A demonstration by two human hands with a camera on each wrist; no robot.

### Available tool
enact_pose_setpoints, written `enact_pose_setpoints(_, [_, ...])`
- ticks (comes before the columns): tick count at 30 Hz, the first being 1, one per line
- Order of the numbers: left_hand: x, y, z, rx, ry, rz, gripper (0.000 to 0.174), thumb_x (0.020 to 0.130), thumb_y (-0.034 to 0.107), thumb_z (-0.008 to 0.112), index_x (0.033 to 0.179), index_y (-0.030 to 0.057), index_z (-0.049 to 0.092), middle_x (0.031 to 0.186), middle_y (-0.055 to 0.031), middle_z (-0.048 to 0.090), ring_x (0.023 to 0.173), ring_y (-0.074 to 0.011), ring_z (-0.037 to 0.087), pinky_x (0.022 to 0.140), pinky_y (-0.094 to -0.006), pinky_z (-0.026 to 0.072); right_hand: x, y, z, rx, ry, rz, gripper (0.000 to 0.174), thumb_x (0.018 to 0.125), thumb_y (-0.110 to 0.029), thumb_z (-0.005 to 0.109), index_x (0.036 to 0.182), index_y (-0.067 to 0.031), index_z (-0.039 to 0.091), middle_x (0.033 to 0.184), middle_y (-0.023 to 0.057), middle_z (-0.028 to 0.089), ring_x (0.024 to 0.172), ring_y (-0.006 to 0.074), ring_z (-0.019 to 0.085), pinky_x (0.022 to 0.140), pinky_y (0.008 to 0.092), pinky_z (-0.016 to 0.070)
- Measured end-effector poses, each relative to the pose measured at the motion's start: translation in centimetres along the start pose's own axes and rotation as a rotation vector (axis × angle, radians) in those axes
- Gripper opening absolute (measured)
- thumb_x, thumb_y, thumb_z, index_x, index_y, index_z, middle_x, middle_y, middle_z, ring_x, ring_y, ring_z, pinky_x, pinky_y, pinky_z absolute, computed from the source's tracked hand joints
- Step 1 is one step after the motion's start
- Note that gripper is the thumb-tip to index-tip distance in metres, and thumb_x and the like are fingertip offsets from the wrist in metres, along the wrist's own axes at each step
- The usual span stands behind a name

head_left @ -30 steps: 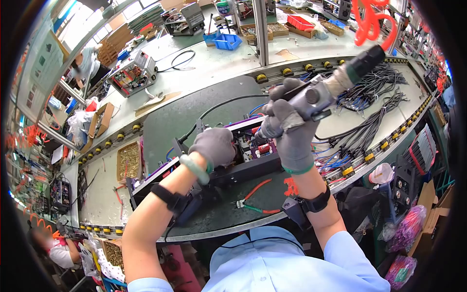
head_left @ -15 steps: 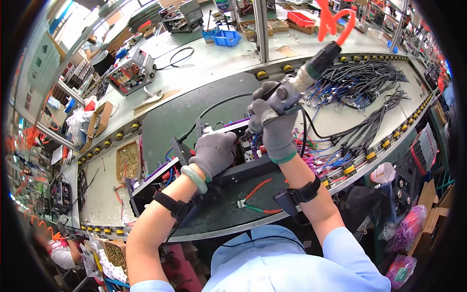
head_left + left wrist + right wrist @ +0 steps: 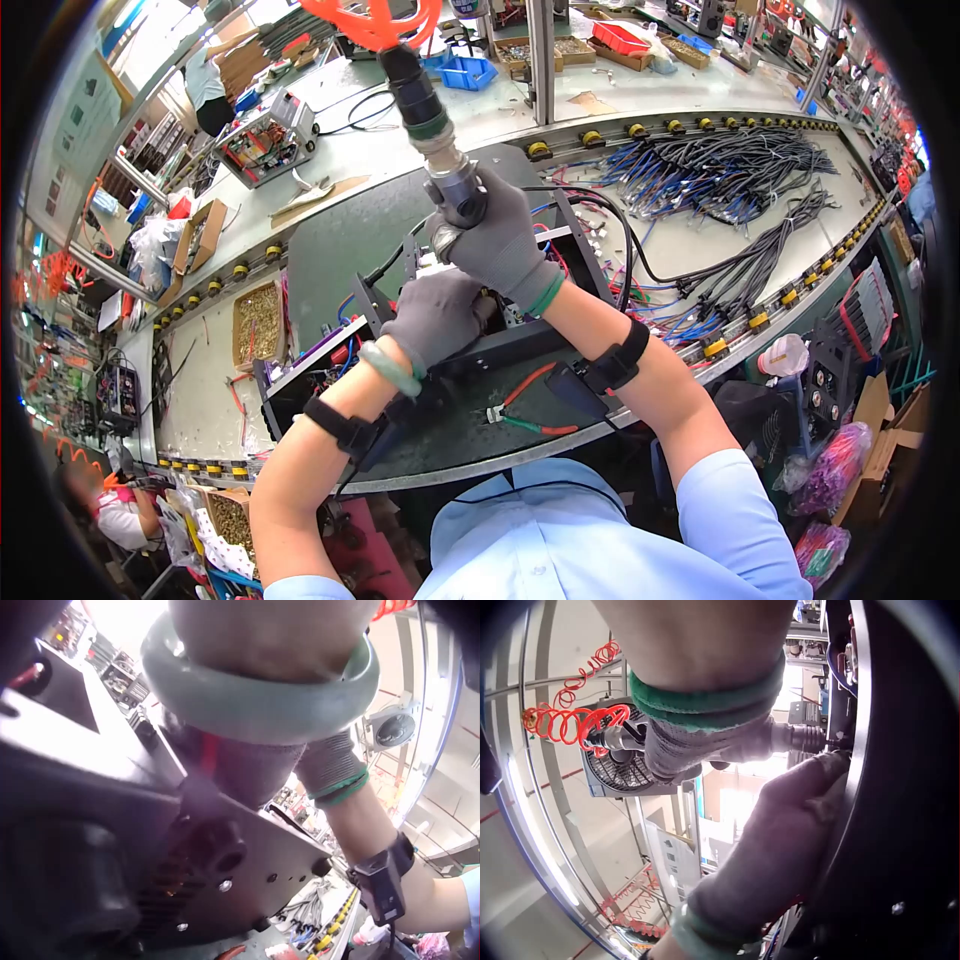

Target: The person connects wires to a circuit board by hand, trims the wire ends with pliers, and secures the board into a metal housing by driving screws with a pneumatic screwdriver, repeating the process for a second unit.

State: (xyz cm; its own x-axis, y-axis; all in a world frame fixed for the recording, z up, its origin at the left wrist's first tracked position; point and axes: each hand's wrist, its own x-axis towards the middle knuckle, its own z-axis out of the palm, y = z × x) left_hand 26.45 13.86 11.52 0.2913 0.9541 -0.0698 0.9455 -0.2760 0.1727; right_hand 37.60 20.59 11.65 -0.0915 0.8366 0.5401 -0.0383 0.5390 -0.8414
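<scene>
In the head view, my gloved right hand (image 3: 500, 245) grips a metal power tool (image 3: 455, 185), its hose end up and tilted left. My gloved left hand (image 3: 435, 318) lies bent over the front wall of a black metal chassis (image 3: 515, 345), just below the right hand; its fingertips are hidden. From the right wrist, the tool (image 3: 799, 739) points toward the chassis panel (image 3: 907, 787), and the left hand (image 3: 772, 840) reaches close to its tip. The left wrist view shows the chassis's vented panel (image 3: 251, 881) below the left glove (image 3: 247, 765).
Red-and-green handled pliers (image 3: 525, 395) lie in front of the chassis. Bundled black cables (image 3: 740, 165) are at the right, a box of small parts (image 3: 258, 325) at the left. An orange coiled hose (image 3: 385, 20) hangs above. A metal post (image 3: 540, 60) stands behind.
My right hand has moved left, close above the left hand, and the tool has swung from leaning right to leaning left. The left hand has stayed nearly in place.
</scene>
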Motion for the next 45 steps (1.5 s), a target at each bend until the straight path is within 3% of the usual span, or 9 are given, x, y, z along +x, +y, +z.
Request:
enact_pose_setpoints(3, [-3.4,1.2,-2.4,-0.219,0.110,-0.049,0.025,0.091,0.018,0.059,0.111,0.0081,0.071,0.086,-0.0153,0.070,0.087,-0.0297,0.071,0.076,-0.0395,0.0553,0.0,-0.3,-0.5,-0.061,-0.063,0.035,0.034,0.072,-0.017,0.077,0.100,-0.0029,0.064,0.079,0.0104,0.071,0.073,0.0199,0.071,0.071,0.0327,0.0554])
enact_pose_setpoints(5, [-5.2,0.1,-3.9,-1.179,0.277,-0.431,0.032,0.092,0.006,0.055,0.122,0.0046,0.066,0.090,-0.0067,0.066,0.087,-0.0196,0.068,0.075,-0.0310,0.0544,0.2,0.1,-1.0,0.159,-0.230,0.007,0.035,0.074,-0.015,0.076,0.103,-0.0013,0.064,0.079,0.0072,0.070,0.072,0.0118,0.067,0.071,0.0297,0.0550])
enact_pose_setpoints(7, [-8.3,-2.2,-4.0,-1.800,0.329,-0.286,0.037,0.092,-0.004,0.049,0.127,0.0016,0.061,0.096,-0.0016,0.059,0.086,-0.0111,0.062,0.073,-0.0231,0.0521,0.4,-0.3,-1.4,0.243,-0.301,0.028,0.034,0.076,-0.013,0.075,0.105,0.0004,0.063,0.078,0.0037,0.068,0.072,0.0068,0.063,0.071,0.0270,0.0543])
enact_pose_setpoints(15, [-15.1,5.6,0.6,-1.977,0.150,-0.717,0.024,0.102,0.026,0.056,0.118,0.0085,0.062,0.078,0.0033,0.061,0.049,-0.0039,0.044,0.040,-0.0166,0.0311,-1.4,-8.8,-3.5,0.355,-0.072,-0.043,0.034,0.078,0.000,0.075,0.110,0.0001,0.062,0.089,0.0028,0.068,0.078,0.0081,0.063,0.071,0.0267,0.0547])
enact_pose_setpoints(17, [-15.0,6.0,4.0,-2.124,0.081,-0.605,0.023,0.103,0.028,0.055,0.111,0.0084,0.063,0.072,0.0036,0.056,0.047,-0.0056,0.042,0.040,-0.0189,0.0292,-4.0,-11.8,-5.2,0.716,-0.027,0.271,0.042,0.082,0.003,0.073,0.121,-0.0024,0.058,0.096,0.0036,0.067,0.085,0.0083,0.064,0.075,0.0265,0.0555])
enact_pose_setpoints(19, [-14.0,6.8,5.9,-2.215,0.018,-0.448,0.022,0.105,0.027,0.052,0.108,0.0077,0.063,0.067,0.0037,0.046,0.047,-0.0065,0.036,0.041,-0.0207,0.0269,-7.8,-10.9,-6.8,1.078,-0.133,0.199,0.052,0.084,0.005,0.072,0.132,-0.0062,0.053,0.109,0.0064,0.064,0.094,0.0103,0.064,0.082,0.0275,0.0554])
enact_pose_setpoints(36, [-12.2,10.0,7.0,-2.235,-0.150,-0.412,0.032,0.107,0.038,0.047,0.109,0.0091,0.061,0.070,0.0062,0.043,0.052,-0.0039,0.034,0.049,-0.0198,0.0300,-15.2,-8.6,-9.5,0.914,0.141,0.045,0.056,0.085,-0.012,0.079,0.134,-0.0083,0.053,0.111,0.0098,0.063,0.091,0.0175,0.067,0.083,0.0364,0.0547])
enact_pose_setpoints(40, [-11.8,10.4,6.9,-2.177,-0.053,-0.426,0.032,0.107,0.036,0.048,0.110,0.0075,0.060,0.069,0.0064,0.041,0.052,-0.0040,0.032,0.049,-0.0201,0.0289,-15.1,-9.4,-9.2,0.769,0.196,0.135,0.056,0.082,-0.026,0.083,0.127,-0.0085,0.054,0.100,0.0092,0.062,0.075,0.0172,0.063,0.064,0.0355,0.0543])
enact_pose_setpoints(45, [-12.4,9.5,8.2,-2.219,-0.123,-0.358,0.030,0.107,0.034,0.048,0.110,0.0074,0.062,0.070,0.0063,0.040,0.050,-0.0040,0.030,0.046,-0.0204,0.0271,-15.0,-9.4,-9.6,0.855,0.199,0.157,0.054,0.086,-0.014,0.077,0.133,-0.0089,0.051,0.111,0.0103,0.062,0.087,0.0169,0.066,0.080,0.0360,0.0553])
